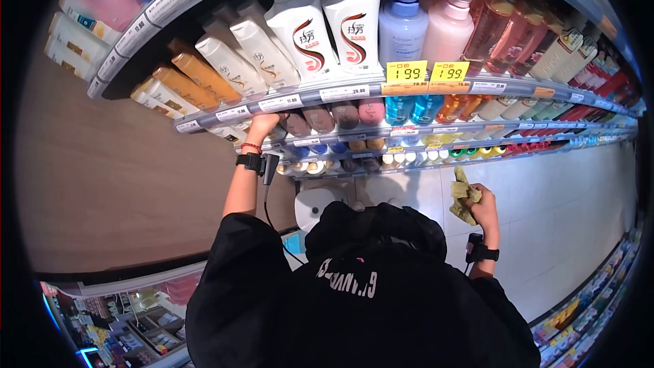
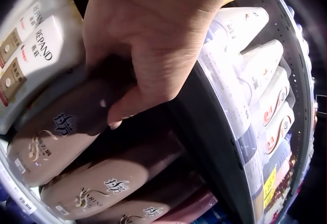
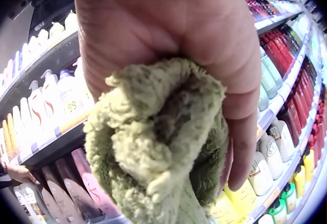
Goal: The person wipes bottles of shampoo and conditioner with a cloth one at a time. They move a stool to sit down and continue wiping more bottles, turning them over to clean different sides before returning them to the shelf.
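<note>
My left hand [image 1: 266, 125] reaches onto the second shelf, below the row of white pump bottles [image 1: 306, 34]. In the left wrist view that hand [image 2: 148, 35] grips the dark top of a brown-pink bottle [image 2: 56, 127], thumb on its near side; the other fingers are mostly hidden. Similar bottles [image 2: 107, 183] lean beside it, and white REPAND bottles [image 2: 46, 55] stand on its other side. Out over the floor, my right hand [image 1: 484, 208] holds a crumpled green cloth [image 1: 463, 197]. The right wrist view shows the fluffy cloth [image 3: 153, 142] bunched under the palm and fingers [image 3: 242, 147].
Curved shelves of bottles run across the front, with a price rail [image 1: 327, 92] and yellow price tags [image 1: 407, 71] at the upper shelf's edge. A brown panel [image 1: 136, 191] is at left. Below the shelves are a white stool-like object [image 1: 317, 206] and pale floor tiles [image 1: 545, 197].
</note>
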`<state>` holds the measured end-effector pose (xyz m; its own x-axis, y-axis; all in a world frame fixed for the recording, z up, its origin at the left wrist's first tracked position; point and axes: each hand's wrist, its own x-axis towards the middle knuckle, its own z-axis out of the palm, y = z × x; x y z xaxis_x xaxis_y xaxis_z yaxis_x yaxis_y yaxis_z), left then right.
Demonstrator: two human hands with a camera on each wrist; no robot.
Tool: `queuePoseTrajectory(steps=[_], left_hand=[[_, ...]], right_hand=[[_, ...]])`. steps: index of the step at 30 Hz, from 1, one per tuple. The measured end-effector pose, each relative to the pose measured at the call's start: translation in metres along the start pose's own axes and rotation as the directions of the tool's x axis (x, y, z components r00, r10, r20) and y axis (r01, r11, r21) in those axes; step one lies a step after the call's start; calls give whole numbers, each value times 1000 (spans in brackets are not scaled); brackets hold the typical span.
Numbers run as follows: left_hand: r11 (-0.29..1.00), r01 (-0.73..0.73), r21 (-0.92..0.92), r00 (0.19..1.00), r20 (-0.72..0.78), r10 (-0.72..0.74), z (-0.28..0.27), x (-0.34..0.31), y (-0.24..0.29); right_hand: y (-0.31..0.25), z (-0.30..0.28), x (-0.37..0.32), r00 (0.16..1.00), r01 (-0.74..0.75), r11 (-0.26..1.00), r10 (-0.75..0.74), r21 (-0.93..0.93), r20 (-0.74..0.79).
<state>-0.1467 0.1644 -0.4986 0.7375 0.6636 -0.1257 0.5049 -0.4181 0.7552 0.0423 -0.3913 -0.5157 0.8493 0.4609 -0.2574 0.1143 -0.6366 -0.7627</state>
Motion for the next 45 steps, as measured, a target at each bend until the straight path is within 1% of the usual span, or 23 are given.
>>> queuePoseTrajectory(steps=[1, 2, 4, 5, 6, 8, 11, 13, 15, 18, 19, 22, 25, 27, 30, 34, 35, 36, 37, 40, 42, 44, 45], left_hand=[[996, -76, -41, 997, -7, 76, 2, 0, -4], [992, -118, 35, 991, -61, 120, 4, -2, -9], [964, -185, 189, 964, -155, 215, 7, -27, 26], [968, -131, 213, 981, -110, 157, 7, -33, 30], [940, -150, 307, 952, -212, 221, 14, -39, 25], [860, -147, 489, 848, -385, 363, 35, -56, 12], [905, -197, 377, 824, -437, 361, 51, -95, 22], [923, -141, 359, 834, -460, 306, 61, -119, 15], [939, -88, 333, 835, -489, 251, 71, -139, 1], [949, 61, 308, 956, -290, 33, 80, -168, -27], [947, 75, 312, 963, -269, 12, 86, -178, -38], [955, 69, 289, 997, -62, -53, 105, -211, -89], [960, 163, 226, 983, 48, -178, 124, -246, -111], [959, 187, 213, 980, 28, -197, 137, -275, -119], [956, 250, 152, 967, 8, -254, 153, -318, -130], [904, 392, 172, 913, 48, -405, 155, -367, -133], [876, 434, 212, 885, 82, -459, 152, -373, -134], [861, 434, 266, 883, 63, -464, 154, -379, -143], [851, 450, 271, 872, 72, -484, 151, -381, -147], [846, 440, 303, 872, 80, -482, 147, -365, -175], [851, 400, 341, 886, 93, -454, 147, -343, -202], [835, 347, 427, 885, 146, -442, 155, -317, -231], [827, 314, 467, 884, 175, -434, 162, -303, -243]], right_hand=[[2, 1, 2, 1000, 1, 1000, -1, -1, 9], [3, 2, 3, 1000, 1, 1000, -1, -3, 18], [-4, 1, 4, 999, 15, 1000, -15, 2, 35], [-7, 2, 5, 999, 20, 1000, -21, 6, 40], [-8, 2, 5, 999, 25, 1000, -25, 2, 46], [-9, 3, 8, 998, 36, 999, -35, -7, 56], [-14, 4, 11, 997, 31, 999, -29, -34, 66], [-19, 4, 12, 995, 12, 1000, -12, 0, 99], [-14, 6, 18, 993, 25, 999, -20, -39, 118], [-6, 11, 28, 985, 73, 995, -60, -70, 164], [-6, 13, 31, 980, 93, 993, -78, -73, 180], [-16, 19, 43, 949, 71, 997, -67, -2, 308], [-20, 32, 61, 910, 141, 990, -117, -31, 398], [-46, 40, 68, 886, 226, 971, -172, -78, 430], [-45, 74, 98, 779, 472, 873, -348, -124, 522], [-78, 125, 112, 638, 487, 866, -267, -110, 722], [-83, 138, 112, 597, 491, 870, -291, -53, 747], [-89, 149, 110, 558, 492, 871, -316, 1, 767], [-105, 153, 100, 528, 559, 828, -399, 46, 750], [-122, 171, 85, 480, 566, 808, -485, 164, 731], [-121, 175, 74, 499, 551, 810, -512, 200, 699], [-102, 181, 69, 540, 498, 852, -452, 163, 710], [-98, 178, 62, 590, 489, 865, -423, 113, 688]])
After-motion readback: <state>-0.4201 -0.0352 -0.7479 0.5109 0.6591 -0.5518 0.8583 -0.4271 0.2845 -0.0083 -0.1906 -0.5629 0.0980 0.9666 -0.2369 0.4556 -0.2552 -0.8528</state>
